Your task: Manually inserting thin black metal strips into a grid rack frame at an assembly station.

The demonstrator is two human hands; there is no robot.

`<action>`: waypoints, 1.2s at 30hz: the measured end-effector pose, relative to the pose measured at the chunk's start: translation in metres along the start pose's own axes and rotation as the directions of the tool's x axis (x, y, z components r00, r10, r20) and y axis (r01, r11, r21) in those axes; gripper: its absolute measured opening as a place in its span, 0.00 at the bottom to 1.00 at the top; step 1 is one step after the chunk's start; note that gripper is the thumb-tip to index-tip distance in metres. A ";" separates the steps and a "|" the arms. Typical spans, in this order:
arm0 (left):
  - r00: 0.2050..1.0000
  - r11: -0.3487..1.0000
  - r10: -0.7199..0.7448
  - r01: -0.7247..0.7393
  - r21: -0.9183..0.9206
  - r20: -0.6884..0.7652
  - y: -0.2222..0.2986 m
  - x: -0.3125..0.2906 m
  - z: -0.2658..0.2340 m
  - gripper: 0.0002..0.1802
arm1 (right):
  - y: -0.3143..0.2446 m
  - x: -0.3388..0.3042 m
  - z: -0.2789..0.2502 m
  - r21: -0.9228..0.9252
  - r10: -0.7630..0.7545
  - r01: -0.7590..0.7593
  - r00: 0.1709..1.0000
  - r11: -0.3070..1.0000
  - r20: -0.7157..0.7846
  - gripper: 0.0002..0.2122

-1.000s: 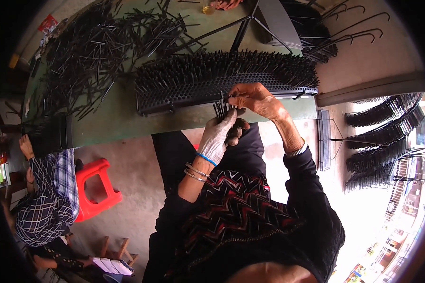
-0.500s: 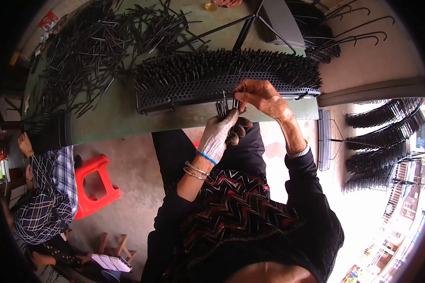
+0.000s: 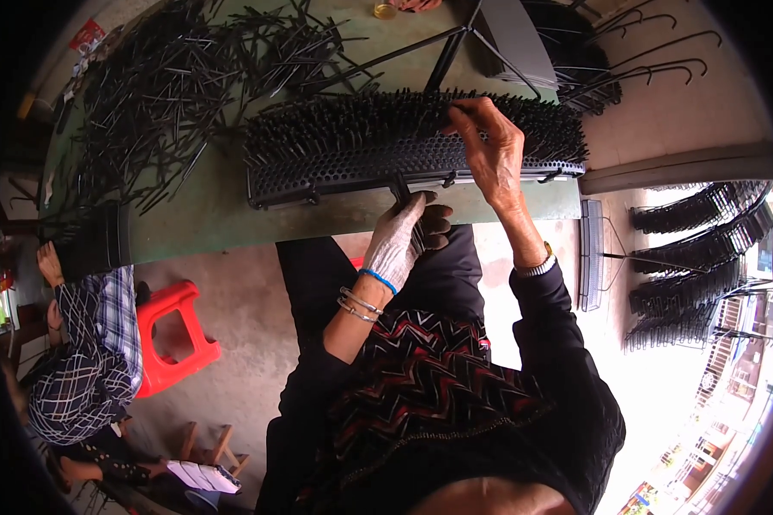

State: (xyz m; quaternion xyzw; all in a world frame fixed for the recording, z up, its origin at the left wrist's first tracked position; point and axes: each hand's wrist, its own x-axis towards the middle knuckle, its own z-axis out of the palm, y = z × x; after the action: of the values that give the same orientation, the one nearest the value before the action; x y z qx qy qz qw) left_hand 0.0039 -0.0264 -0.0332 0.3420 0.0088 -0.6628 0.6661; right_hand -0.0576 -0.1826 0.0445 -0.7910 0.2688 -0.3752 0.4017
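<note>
Since the earlier frame, the right hand [image 3: 494, 154] has been moved up, away from the left hand [image 3: 404, 227], to the standing black sticks [image 3: 343, 124]. These are set closely in a long curved rack with holes [image 3: 318, 172], which is placed along the near edge of the green desk [image 3: 180, 227]. The right fingers are bent together among the sticks; whether one is pinched there cannot be told. By the gloved left hand, a bunch of sticks [image 3: 401, 187] is gripped just before the rack. On the desk, to the left, a loose heap of sticks [image 3: 163, 94] is spread. Below, on the floor, a red stool [image 3: 180, 380] is seen beside a person in checked clothes [image 3: 82, 386].
</note>
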 end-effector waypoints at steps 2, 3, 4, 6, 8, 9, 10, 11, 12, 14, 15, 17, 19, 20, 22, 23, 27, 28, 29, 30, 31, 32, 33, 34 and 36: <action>0.999 0.993 0.030 -0.032 -0.111 -0.027 -0.003 0.000 -0.001 0.17 | 0.004 0.000 0.007 0.012 -0.012 0.012 1.000 1.000 -0.007 0.04; 0.999 0.993 0.030 -0.033 -0.112 -0.029 -0.003 -0.001 -0.001 0.17 | 0.005 0.001 0.009 0.012 -0.012 0.012 1.000 1.000 -0.005 0.04; 0.999 0.990 0.040 -0.039 -0.133 0.002 -0.002 -0.002 -0.001 0.17 | 0.006 0.002 0.011 0.016 -0.010 0.010 1.000 1.000 -0.003 0.04; 0.998 0.987 0.047 -0.041 -0.155 0.034 0.001 -0.005 0.001 0.16 | 0.010 0.002 0.013 0.016 -0.007 0.007 1.000 1.000 -0.002 0.03; 0.999 0.993 0.029 -0.025 -0.113 0.031 0.005 -0.007 0.004 0.16 | 0.014 0.001 0.015 -0.033 -0.058 0.058 0.998 0.998 0.009 0.04; 0.999 0.993 0.030 -0.026 -0.114 0.031 0.005 -0.006 0.004 0.16 | 0.014 0.002 0.015 -0.033 -0.058 0.059 0.998 0.998 0.011 0.04; 1.000 0.992 0.025 -0.025 -0.120 0.000 0.004 -0.006 0.004 0.16 | 0.012 0.002 0.014 -0.047 -0.067 0.067 0.998 0.997 0.006 0.04; 0.999 0.992 0.022 -0.025 -0.126 -0.032 0.004 -0.006 0.004 0.16 | 0.010 0.003 0.013 -0.059 -0.076 0.076 0.997 0.995 0.002 0.04; 0.999 0.991 0.024 -0.028 -0.128 -0.034 0.002 -0.004 0.001 0.16 | 0.010 0.003 0.013 -0.057 -0.078 0.078 0.997 0.995 0.005 0.04; 0.998 0.980 0.058 -0.060 -0.192 -0.015 -0.002 0.000 -0.006 0.16 | 0.010 0.005 0.012 -0.103 -0.093 0.096 0.995 0.990 0.032 0.04; 0.998 0.979 0.058 -0.059 -0.193 -0.014 -0.003 0.000 -0.007 0.16 | 0.009 0.005 0.011 -0.104 -0.093 0.096 0.995 0.990 0.032 0.04; 0.999 0.979 0.052 -0.049 -0.200 0.006 -0.002 -0.001 -0.007 0.16 | 0.007 0.007 0.010 -0.142 -0.098 0.104 0.994 0.984 0.049 0.04; 0.998 0.980 0.053 -0.056 -0.191 -0.016 0.000 -0.002 -0.006 0.15 | 0.005 0.007 0.011 -0.127 -0.074 0.080 0.996 0.989 0.052 0.04; 0.998 0.981 0.053 -0.059 -0.182 -0.038 0.000 -0.003 -0.005 0.15 | 0.005 0.007 0.010 -0.113 -0.049 0.055 0.997 0.992 0.054 0.04; 0.997 0.984 0.055 -0.062 -0.165 -0.052 0.001 -0.004 -0.003 0.15 | 0.005 0.010 0.007 -0.103 -0.065 0.075 0.993 0.992 0.098 0.05; 0.996 0.987 0.057 -0.067 -0.146 -0.068 0.002 -0.004 -0.002 0.15 | 0.004 0.011 0.007 -0.089 -0.081 0.094 0.986 0.992 0.143 0.06; 0.996 0.985 0.055 -0.066 -0.159 -0.072 0.003 -0.007 -0.002 0.15 | 0.003 0.012 0.009 -0.202 -0.207 0.243 0.961 0.949 0.182 0.06; 0.995 0.984 0.060 -0.072 -0.163 -0.077 0.003 -0.008 -0.001 0.15 | 0.003 0.011 0.009 -0.188 -0.191 0.223 0.966 0.957 0.173 0.06; 0.994 0.983 0.065 -0.078 -0.166 -0.083 0.003 -0.008 -0.001 0.15 | 0.002 0.011 0.009 -0.172 -0.176 0.204 0.971 0.964 0.164 0.07; 0.994 0.983 0.066 -0.078 -0.165 -0.082 0.004 -0.009 0.000 0.15 | 0.003 0.011 0.010 -0.172 -0.177 0.205 0.971 0.964 0.163 0.07; 0.993 0.985 0.064 -0.079 -0.157 -0.096 0.005 -0.010 0.001 0.15 | 0.004 0.011 0.010 -0.156 -0.159 0.184 0.974 0.970 0.161 0.07; 0.992 0.986 0.061 -0.077 -0.147 -0.108 0.005 -0.010 0.002 0.15 | 0.004 0.011 0.010 -0.141 -0.141 0.163 0.977 0.976 0.159 0.07; 0.993 0.986 0.061 -0.076 -0.145 -0.105 0.005 -0.010 0.001 0.15 | 0.004 0.010 0.011 -0.143 -0.142 0.164 0.978 0.976 0.155 0.07; 0.993 0.986 0.061 -0.076 -0.151 -0.096 0.004 -0.009 0.000 0.15 | 0.002 0.010 0.012 -0.136 -0.136 0.160 0.975 0.978 0.174 0.06; 0.994 0.985 0.065 -0.078 -0.155 -0.088 0.004 -0.009 0.000 0.15 | 0.002 0.008 0.013 -0.127 -0.132 0.158 0.973 0.979 0.191 0.06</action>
State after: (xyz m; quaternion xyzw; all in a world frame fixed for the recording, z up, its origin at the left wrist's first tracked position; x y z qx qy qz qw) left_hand 0.0064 -0.0183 -0.0274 0.3155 0.0765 -0.6210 0.7134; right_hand -0.0424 -0.1838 0.0410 -0.8658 0.1983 -0.3100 0.3391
